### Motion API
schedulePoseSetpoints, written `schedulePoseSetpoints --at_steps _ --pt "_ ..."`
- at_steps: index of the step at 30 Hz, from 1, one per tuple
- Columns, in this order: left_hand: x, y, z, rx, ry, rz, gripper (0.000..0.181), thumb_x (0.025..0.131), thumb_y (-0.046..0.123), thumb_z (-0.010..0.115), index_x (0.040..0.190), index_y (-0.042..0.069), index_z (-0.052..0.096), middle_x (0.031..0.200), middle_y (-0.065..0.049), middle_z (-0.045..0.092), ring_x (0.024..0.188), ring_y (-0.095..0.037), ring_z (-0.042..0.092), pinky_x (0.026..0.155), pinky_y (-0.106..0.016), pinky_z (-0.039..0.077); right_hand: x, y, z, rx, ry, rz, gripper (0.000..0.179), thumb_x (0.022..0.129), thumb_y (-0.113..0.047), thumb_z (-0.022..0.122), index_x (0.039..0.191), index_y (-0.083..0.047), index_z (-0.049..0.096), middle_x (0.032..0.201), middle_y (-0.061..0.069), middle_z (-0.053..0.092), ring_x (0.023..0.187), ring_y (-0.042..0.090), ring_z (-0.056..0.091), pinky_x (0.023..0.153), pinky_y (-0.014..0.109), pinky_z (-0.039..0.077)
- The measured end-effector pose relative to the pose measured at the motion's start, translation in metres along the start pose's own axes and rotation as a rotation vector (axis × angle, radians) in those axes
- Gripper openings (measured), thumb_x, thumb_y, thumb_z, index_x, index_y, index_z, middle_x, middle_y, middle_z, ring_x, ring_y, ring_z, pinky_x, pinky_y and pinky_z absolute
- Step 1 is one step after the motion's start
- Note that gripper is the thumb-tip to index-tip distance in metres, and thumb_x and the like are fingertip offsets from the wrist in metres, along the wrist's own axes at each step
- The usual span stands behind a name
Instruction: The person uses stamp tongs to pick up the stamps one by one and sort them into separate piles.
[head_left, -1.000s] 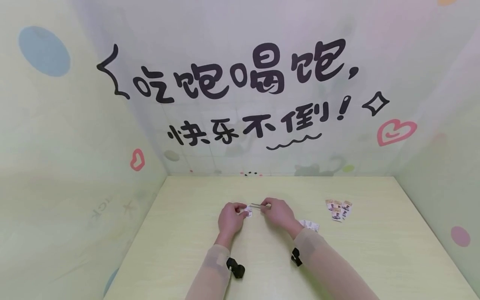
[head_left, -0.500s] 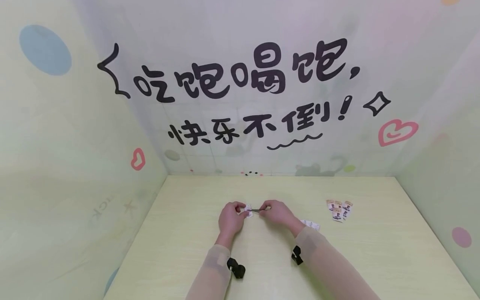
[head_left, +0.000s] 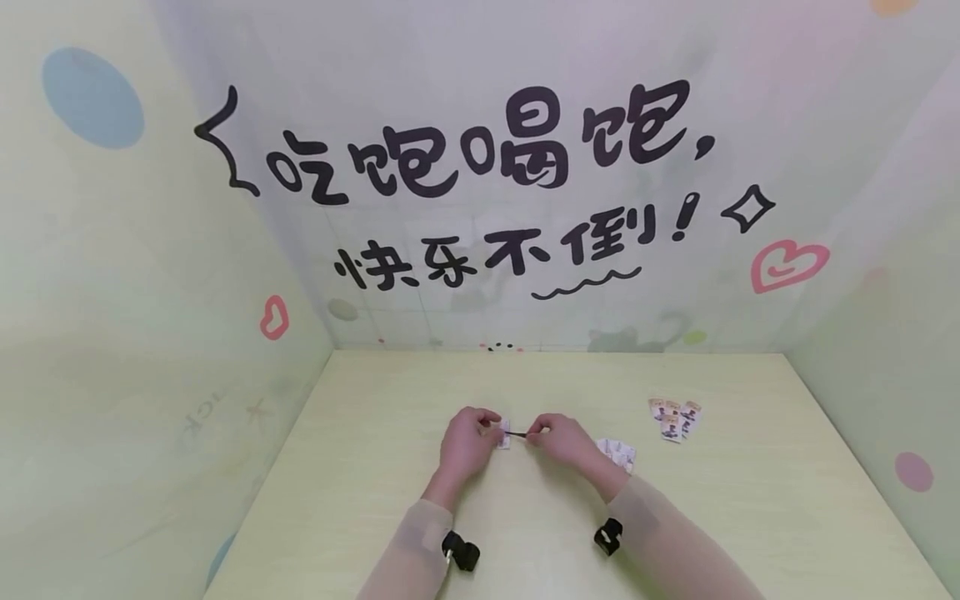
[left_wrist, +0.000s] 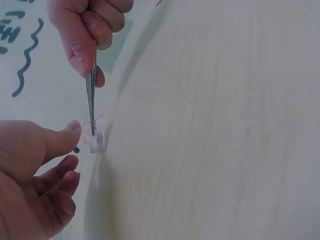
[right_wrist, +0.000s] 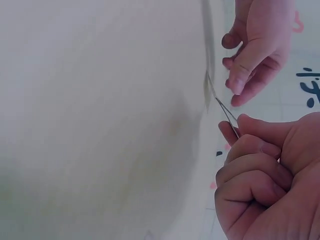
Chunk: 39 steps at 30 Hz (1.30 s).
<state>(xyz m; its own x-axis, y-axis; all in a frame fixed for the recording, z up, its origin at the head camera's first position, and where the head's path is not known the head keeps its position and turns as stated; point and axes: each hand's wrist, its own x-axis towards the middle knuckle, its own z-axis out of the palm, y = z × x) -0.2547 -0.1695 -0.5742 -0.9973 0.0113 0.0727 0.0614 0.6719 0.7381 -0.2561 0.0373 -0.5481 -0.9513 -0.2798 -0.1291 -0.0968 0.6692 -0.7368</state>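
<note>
My right hand (head_left: 564,438) pinches metal tweezers (left_wrist: 91,102) between thumb and index finger, the other fingers curled in. The tweezers' tips lie over a small, clear-and-white flat packet (left_wrist: 96,139), which hangs close above the table. Just to its left is my left hand (head_left: 467,443), with thumb and fingers loosely bent and a small gap between them and the packet in the left wrist view. In the right wrist view the left hand (right_wrist: 262,55) shows beyond the tweezers' tips, and the packet is seen thinly, edge-on.
Right of the right wrist lies a group of white packets (head_left: 618,454), partly covered by the forearm. Farther right are several small printed packets (head_left: 672,427), overlapping on the pale wooden table (head_left: 540,533). A printed wall (head_left: 480,325) closes off the back.
The tweezers have moved left and down onto the packet. The left hand's fingers, earlier holding the packet, have come off it. Both hands and the packet have shifted slightly toward me.
</note>
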Motion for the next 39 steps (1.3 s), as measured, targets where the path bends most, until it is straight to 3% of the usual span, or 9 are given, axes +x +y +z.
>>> schedulePoseSetpoints --at_steps 5,11,18,25,32,39 --pt "-0.015 0.009 0.005 0.105 -0.063 0.02 0.014 0.089 0.018 0.088 0.103 0.015 0.083 0.106 -0.002 0.075 0.102 -0.027 0.069 0.085 -0.048 0.056 -0.02 0.005 -0.003 0.019 -0.014 0.008 0.009 0.102 -0.018 0.071 0.093 -0.015 0.074 0.108 0.005 0.074 0.083 0.021 0.057 0.071 0.035 0.044" --pt "-0.018 0.007 0.011 0.145 -0.063 -0.003 0.013 0.089 0.02 0.089 0.101 0.016 0.084 0.101 0.001 0.076 0.098 -0.024 0.07 0.083 -0.046 0.056 -0.027 0.009 -0.004 0.039 -0.008 0.007 0.008 0.102 -0.019 0.071 0.095 -0.015 0.074 0.109 0.005 0.074 0.082 0.021 0.057 0.072 0.037 0.043" --pt "-0.021 0.005 0.01 0.127 -0.069 -0.041 0.013 0.091 0.02 0.088 0.103 0.019 0.082 0.1 0.002 0.071 0.096 -0.021 0.067 0.085 -0.046 0.055 -0.03 0.014 0.003 0.012 -0.023 -0.026 0.008 0.103 -0.017 0.07 0.096 -0.018 0.074 0.107 0.003 0.074 0.087 0.019 0.061 0.077 0.04 0.049" --pt "-0.02 0.004 0.009 0.11 -0.068 -0.019 0.013 0.091 0.019 0.087 0.103 0.017 0.083 0.099 0.001 0.071 0.094 -0.02 0.066 0.082 -0.045 0.054 -0.031 0.011 0.002 -0.01 -0.013 -0.025 0.008 0.103 -0.015 0.07 0.096 -0.017 0.073 0.109 0.004 0.075 0.085 0.02 0.059 0.076 0.04 0.048" --pt "-0.021 0.006 0.009 0.03 -0.071 0.038 0.012 0.093 0.018 0.085 0.103 0.013 0.081 0.094 0.002 0.067 0.087 -0.016 0.061 0.078 -0.039 0.052 -0.034 0.018 -0.004 0.046 -0.002 -0.001 0.008 0.102 -0.016 0.07 0.096 -0.017 0.074 0.113 0.004 0.074 0.093 0.022 0.061 0.079 0.04 0.048" --pt "-0.024 0.016 0.01 -0.043 -0.1 0.111 0.012 0.095 0.015 0.082 0.106 0.011 0.082 0.09 0.005 0.064 0.076 -0.011 0.055 0.069 -0.03 0.048 -0.05 0.028 -0.023 0.155 0.004 0.051 0.006 0.101 -0.014 0.071 0.097 -0.014 0.075 0.098 0.0 0.068 0.08 0.02 0.055 0.069 0.035 0.043"
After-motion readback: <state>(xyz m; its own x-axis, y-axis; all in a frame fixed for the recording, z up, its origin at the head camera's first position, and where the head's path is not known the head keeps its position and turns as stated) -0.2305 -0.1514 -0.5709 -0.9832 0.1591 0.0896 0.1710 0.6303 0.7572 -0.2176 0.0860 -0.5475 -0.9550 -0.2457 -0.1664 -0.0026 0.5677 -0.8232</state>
